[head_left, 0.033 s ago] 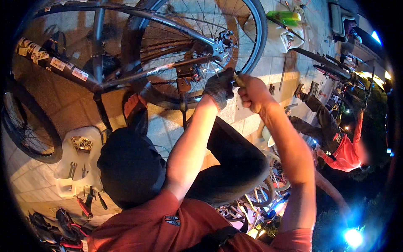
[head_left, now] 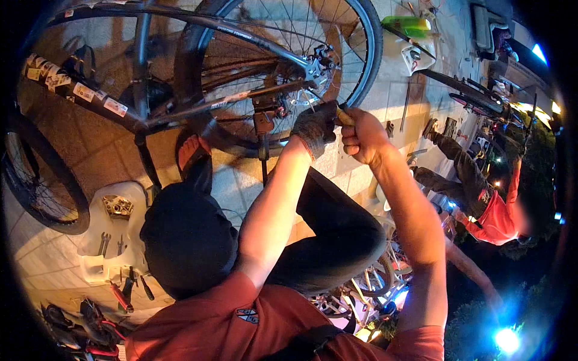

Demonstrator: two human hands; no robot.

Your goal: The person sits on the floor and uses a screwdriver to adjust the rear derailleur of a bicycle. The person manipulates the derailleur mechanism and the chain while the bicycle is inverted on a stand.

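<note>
Close to the rear wheel's hub, my left hand (head_left: 315, 127), in a dark glove, has its fingers curled closed. What they grip is mostly hidden. My right hand (head_left: 365, 137) is bare and closed in a fist round a short yellowish handle (head_left: 345, 117), whose near end meets the gloved fingers. Both hands are just below the disc brake rotor (head_left: 322, 81) and the rear axle of a dark bicycle frame (head_left: 241, 35). The rear wheel (head_left: 374, 57) surrounds that spot. A dark clamp-like stand (head_left: 263, 123) stands beside the wheel.
At left lie a white tray (head_left: 90, 271) with wrenches (head_left: 105, 243) and metal parts, and a front wheel (head_left: 63, 198). Pliers-like tools (head_left: 123, 296) lie below it. A green bottle (head_left: 408, 25) is at upper right. A person in red (head_left: 497, 216) works at right, near other bicycles (head_left: 481, 102).
My right hand and forearm have shifted slightly to the left. My left hand stays almost in place. At right, the person in red has moved a little.
</note>
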